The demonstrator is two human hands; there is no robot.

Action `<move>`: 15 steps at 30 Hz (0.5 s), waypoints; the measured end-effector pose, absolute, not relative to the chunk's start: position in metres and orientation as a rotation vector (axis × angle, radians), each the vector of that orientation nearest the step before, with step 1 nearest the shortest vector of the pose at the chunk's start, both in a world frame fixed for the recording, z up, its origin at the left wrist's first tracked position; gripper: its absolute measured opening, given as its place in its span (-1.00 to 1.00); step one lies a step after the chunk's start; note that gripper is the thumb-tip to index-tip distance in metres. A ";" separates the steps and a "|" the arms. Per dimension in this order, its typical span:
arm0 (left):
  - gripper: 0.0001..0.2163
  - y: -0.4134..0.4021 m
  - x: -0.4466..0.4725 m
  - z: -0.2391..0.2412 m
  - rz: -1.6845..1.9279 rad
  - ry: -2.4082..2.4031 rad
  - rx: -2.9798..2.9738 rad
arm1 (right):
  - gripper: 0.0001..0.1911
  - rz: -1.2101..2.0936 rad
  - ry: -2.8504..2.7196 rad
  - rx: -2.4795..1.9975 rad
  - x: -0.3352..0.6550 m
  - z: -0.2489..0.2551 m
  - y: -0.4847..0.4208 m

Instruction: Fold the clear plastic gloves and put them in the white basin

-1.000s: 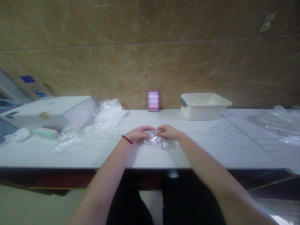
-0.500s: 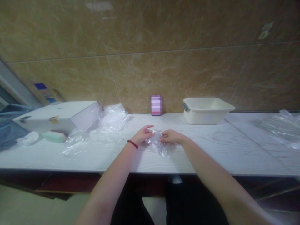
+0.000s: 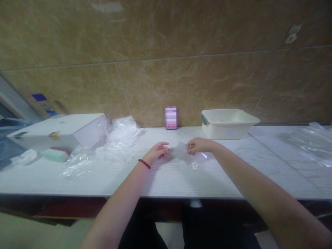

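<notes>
A small clear plastic bag (image 3: 181, 152) is stretched flat just above the white table (image 3: 166, 176), held between both my hands. My left hand (image 3: 157, 153), with a red bead bracelet on its wrist, pinches the bag's left edge. On the other side, my right hand (image 3: 197, 145) pinches the right edge. The lower part of the bag (image 3: 197, 160) trails onto the table surface.
A cream plastic basin (image 3: 228, 122) stands at the back right by the wall. A small pink box (image 3: 171, 117) leans against the wall. At the left lie a white box (image 3: 57, 129), a pile of clear bags (image 3: 114, 138) and a green soap-like bar (image 3: 55, 155). More plastic sheets (image 3: 311, 141) lie far right.
My hands have moved apart, the right one going right and a little away. The crumpled bag between them has been pulled out flat.
</notes>
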State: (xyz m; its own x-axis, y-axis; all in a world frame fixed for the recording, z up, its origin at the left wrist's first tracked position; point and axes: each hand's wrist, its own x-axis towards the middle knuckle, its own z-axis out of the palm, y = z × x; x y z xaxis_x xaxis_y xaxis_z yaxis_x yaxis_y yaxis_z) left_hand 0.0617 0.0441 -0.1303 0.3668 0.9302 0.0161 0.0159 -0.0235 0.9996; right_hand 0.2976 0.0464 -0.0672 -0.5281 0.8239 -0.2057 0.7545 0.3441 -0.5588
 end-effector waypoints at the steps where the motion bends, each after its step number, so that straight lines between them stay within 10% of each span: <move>1: -0.64 0.044 0.062 -0.130 0.929 0.952 1.410 | -0.78 0.929 -2.468 -1.494 0.308 -0.060 0.049; 15: -0.68 0.045 0.064 -0.131 0.937 1.100 1.462 | -0.64 0.411 -1.721 -1.931 0.456 0.057 0.112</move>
